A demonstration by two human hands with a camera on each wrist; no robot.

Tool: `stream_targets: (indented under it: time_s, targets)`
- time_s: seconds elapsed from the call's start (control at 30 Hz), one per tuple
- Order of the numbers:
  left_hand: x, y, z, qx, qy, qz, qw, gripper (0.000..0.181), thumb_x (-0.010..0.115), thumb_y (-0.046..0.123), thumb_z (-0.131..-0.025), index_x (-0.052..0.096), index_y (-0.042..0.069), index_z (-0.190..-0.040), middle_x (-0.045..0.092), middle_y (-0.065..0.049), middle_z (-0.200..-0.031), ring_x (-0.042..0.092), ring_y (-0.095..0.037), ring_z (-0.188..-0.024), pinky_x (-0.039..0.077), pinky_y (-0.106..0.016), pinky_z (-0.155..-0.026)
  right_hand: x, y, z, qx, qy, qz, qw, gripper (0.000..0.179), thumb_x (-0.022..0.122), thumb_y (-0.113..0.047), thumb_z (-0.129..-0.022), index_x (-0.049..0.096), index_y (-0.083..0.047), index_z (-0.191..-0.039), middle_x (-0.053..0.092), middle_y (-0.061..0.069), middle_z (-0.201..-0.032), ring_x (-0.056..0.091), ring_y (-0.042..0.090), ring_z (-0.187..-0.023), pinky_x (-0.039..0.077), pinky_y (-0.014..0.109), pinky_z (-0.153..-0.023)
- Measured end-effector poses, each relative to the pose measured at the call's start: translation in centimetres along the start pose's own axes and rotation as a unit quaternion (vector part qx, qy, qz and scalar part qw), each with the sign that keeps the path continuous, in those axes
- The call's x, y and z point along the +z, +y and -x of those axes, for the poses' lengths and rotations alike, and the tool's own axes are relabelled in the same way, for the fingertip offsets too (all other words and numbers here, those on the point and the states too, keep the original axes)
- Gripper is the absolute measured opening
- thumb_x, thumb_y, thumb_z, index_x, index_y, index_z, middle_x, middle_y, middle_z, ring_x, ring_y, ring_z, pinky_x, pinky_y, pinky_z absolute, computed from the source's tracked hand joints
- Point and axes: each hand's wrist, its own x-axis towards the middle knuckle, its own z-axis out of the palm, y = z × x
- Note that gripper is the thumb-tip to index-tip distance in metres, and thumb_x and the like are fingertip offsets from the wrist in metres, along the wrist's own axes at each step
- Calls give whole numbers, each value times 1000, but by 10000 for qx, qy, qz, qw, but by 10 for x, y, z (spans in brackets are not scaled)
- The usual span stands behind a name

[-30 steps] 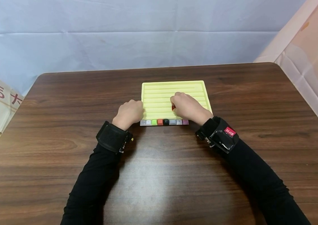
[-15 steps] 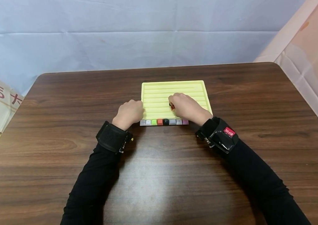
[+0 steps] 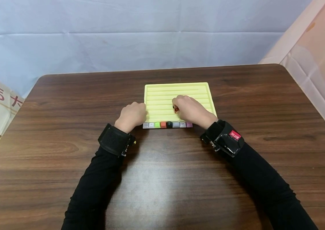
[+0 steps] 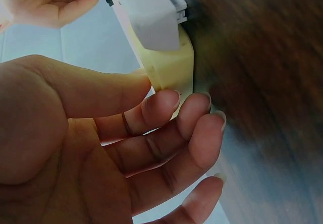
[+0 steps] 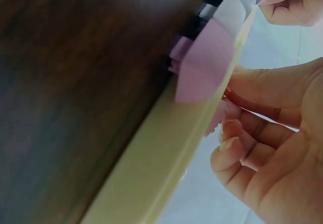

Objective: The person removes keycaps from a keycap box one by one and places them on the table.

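A small reddish piece point(image 3: 176, 110), with a bit of something dark showing by it, sits at the fingertips of my right hand point(image 3: 191, 109), over the near half of the ribbed yellow tray point(image 3: 159, 99). My thumb and fingers are drawn in narrow and pinch the piece; my knuckles cover most of it from above, so I cannot tell whether it touches the ridges. I judge the step in hand to be working this piece into place on the ribs, and the next move probably calls for squaring it to a ridge and pressing gently before my pinch loosens. Along the tray's near edge runs a row of coloured caps point(image 3: 169, 125), with a purple cap point(image 3: 189, 125) at its right end beneath my right wrist; I would keep that wrist high so as not to brush them. At the near left corner, my left hand point(image 3: 132, 115) pinches the tray's rim between thumb and forefinger, the other fingers loosely bent, which should steady it against any push. Under everything lies the brown wooden table point(image 3: 151, 179).
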Motion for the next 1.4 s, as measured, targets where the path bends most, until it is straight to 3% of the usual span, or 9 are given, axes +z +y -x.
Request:
stream_targets:
  time_s: [0.23, 0.7, 1.03, 1.4]
  targets:
    - [0, -1, -1, -17, -4, -36, 10000, 23, 42, 18, -98, 58, 2, -93, 45, -9, -70, 42, -22, -61, 31, -32, -58, -2, 2, 2, -41, 255, -87, 9996, 12, 52, 8, -83, 52, -2, -76, 49, 9, -78, 42, 22, -70, 33, 31, -61]
    - [0, -1, -2, -61, -28, -54, 10000, 24, 41, 18, -98, 58, 3, -91, 46, -9, -70, 43, -23, -61, 33, -33, -58, -10, 7, 18, 23, 526, 16, 9986, 11, 56, 0, -84, 53, -4, -75, 51, 8, -78, 43, 21, -69, 37, 32, -62]
    - [0, 0, -1, -33, -34, -49, 10000, 24, 41, 19, -98, 58, 2, -95, 48, -11, -72, 45, -24, -63, 33, -33, -58, -15, 11, 34, 182, 544, -45, 9983, 7, 58, -1, -83, 53, -1, -78, 52, 13, -80, 41, 22, -68, 36, 32, -61]
    - [0, -1, -1, -30, 23, -18, 10000, 23, 41, 17, -98, 57, 2, -92, 45, -9, -70, 42, -22, -60, 32, -32, -56, -21, 16, 49, 69, 466, -183, 9987, 9, 58, 6, -79, 55, -2, -78, 51, 10, -79, 45, 22, -70, 39, 33, -63]
